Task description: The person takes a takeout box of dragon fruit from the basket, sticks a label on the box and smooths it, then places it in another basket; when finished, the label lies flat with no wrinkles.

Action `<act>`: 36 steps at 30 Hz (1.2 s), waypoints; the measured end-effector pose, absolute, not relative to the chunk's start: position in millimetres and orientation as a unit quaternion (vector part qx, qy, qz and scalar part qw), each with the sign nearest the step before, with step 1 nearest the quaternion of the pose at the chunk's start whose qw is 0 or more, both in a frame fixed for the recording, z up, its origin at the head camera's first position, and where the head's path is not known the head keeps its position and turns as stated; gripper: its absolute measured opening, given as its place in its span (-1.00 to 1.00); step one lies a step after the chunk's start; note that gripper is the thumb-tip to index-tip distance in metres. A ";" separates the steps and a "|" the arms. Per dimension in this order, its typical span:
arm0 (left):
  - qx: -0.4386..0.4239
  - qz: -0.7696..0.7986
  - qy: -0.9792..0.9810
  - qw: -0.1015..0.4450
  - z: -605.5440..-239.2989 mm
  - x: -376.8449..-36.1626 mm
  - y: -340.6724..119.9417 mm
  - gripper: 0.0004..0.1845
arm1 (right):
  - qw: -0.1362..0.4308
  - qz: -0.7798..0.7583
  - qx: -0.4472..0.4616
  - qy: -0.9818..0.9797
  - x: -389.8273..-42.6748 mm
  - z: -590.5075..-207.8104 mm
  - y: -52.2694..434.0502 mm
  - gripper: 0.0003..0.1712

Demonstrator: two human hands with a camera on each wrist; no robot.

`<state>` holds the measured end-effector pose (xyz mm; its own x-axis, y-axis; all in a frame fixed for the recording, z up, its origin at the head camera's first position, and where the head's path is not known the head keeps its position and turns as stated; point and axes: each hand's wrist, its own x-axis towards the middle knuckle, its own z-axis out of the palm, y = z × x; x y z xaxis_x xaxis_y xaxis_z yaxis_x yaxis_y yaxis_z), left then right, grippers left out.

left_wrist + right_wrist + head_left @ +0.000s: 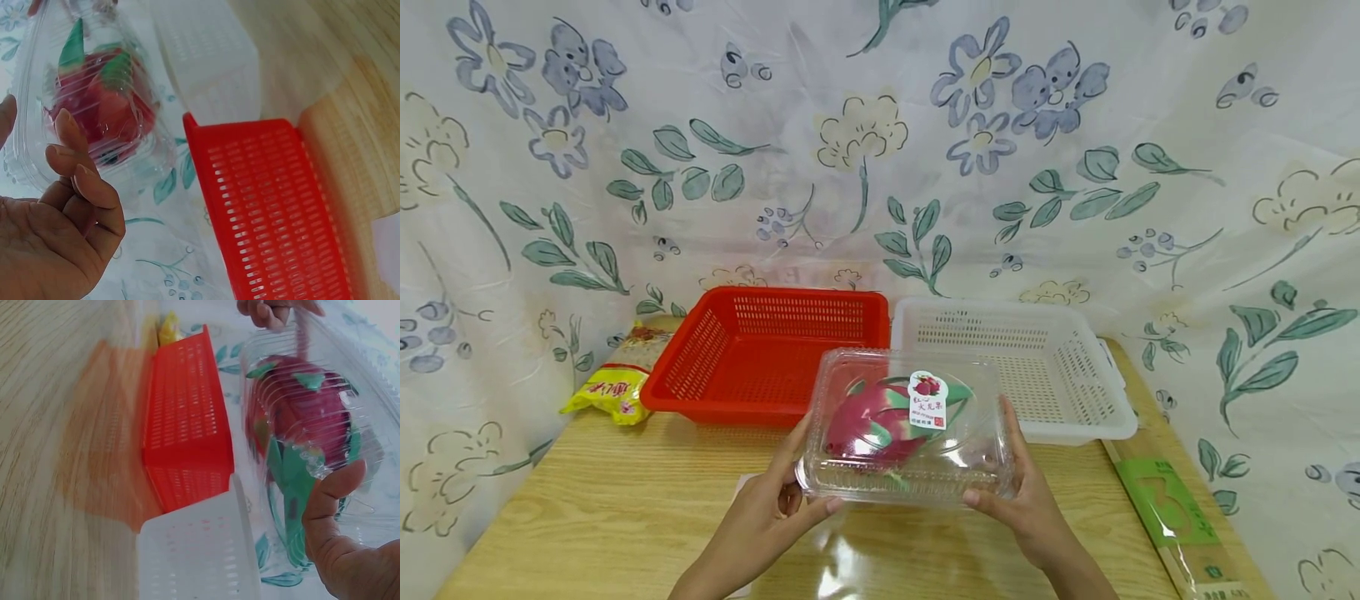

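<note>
A clear plastic clamshell box (904, 425) with a pink dragon fruit (876, 421) inside and a small label on its lid is held above the wooden table (610, 500). My left hand (778, 500) grips its near left corner, thumb along the front rim. My right hand (1018, 487) grips its right side. In the left wrist view the box (94, 100) rests against my curled fingers (78, 165). The right wrist view shows my thumb (328, 506) pressed on the box (312, 431).
A red slotted basket (767, 354) and a white slotted basket (1037, 367) stand side by side behind the box. A yellow snack packet (613, 392) lies at the left. A green-labelled flat pack (1168, 508) lies along the table's right edge. A floral cloth hangs behind.
</note>
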<state>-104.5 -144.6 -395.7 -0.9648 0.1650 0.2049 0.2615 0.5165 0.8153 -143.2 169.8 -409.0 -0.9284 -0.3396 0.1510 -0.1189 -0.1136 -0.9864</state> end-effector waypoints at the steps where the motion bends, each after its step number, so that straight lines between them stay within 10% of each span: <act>1: -0.130 -0.477 -0.867 0.056 -396.1 -105.0 -144.4 0.01 | 0.076 -0.727 -0.171 0.661 -143.5 -408.5 170.4 0.31; 36: -0.147 -0.465 -0.871 0.062 -400.4 -115.3 -134.7 -0.04 | 0.071 -0.731 -0.157 0.661 -157.2 -404.0 181.6 0.29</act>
<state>-115.3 -134.7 -400.4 -0.9492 0.1979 0.2446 0.3133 0.5242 0.7919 -157.2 181.6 -404.0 -0.9408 -0.3109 0.1348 -0.1029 -0.1168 -0.9878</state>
